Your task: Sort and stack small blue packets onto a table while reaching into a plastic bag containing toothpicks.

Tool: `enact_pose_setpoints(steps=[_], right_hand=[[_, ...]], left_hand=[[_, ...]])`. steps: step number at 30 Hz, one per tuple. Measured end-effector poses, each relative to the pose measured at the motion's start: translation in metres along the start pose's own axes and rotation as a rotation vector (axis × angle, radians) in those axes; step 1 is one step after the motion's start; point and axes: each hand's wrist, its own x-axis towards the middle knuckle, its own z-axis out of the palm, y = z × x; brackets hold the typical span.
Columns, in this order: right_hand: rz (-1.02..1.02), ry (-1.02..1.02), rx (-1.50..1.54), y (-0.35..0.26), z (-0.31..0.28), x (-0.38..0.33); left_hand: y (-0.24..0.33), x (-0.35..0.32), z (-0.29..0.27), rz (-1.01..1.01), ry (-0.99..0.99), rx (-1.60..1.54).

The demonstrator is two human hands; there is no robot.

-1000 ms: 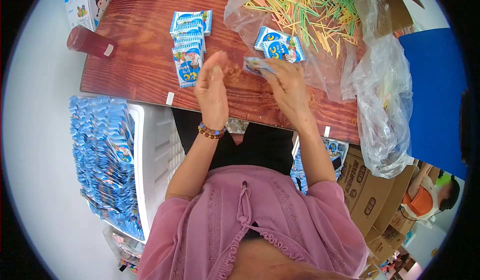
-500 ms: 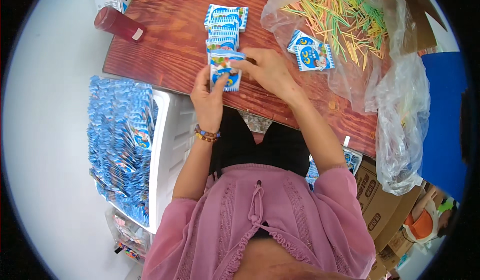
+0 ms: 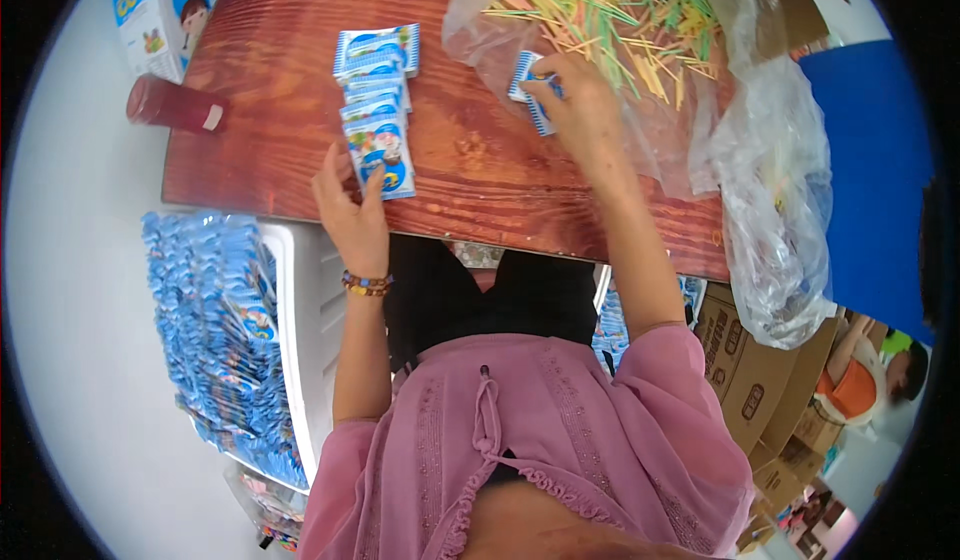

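Reddish wooden table [image 3: 480,160] fills the upper middle of my view, and I take it as my landmark. On its left part a row of blue and white packets [image 3: 375,100] runs away from the near edge, its long axis pointing toward the far edge. The nearest packet [image 3: 382,152] lies just inside the near edge. I see the left hand [image 3: 350,205] resting at that edge, fingers spread and loose, fingertips touching the packet's lower corner, gripping nothing. The right hand [image 3: 580,110] reaches further in, toward the far right of the table, and pinches a single striped packet [image 3: 528,88] between thumb and fingers, at the rim of a clear plastic bag [image 3: 640,50] holding coloured sticks [image 3: 620,10]. The right forearm extends straight from the near edge; the left wrist is bent back. I judge the left hand nearer the row.
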Motion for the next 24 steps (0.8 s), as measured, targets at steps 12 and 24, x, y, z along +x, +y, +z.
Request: enact_pose_setpoints(steps=[12, 24], right_hand=[[0.112, -0.012, -0.031, 0.063, -0.041, -0.007], [0.242, -0.334, 0.938, 0.041, -0.055, -0.031]], left_hand=[[0.031, -0.024, 0.034, 0.051, -0.017, -0.260], [0.082, -0.007, 0.097, -0.270, -0.488, -0.777]])
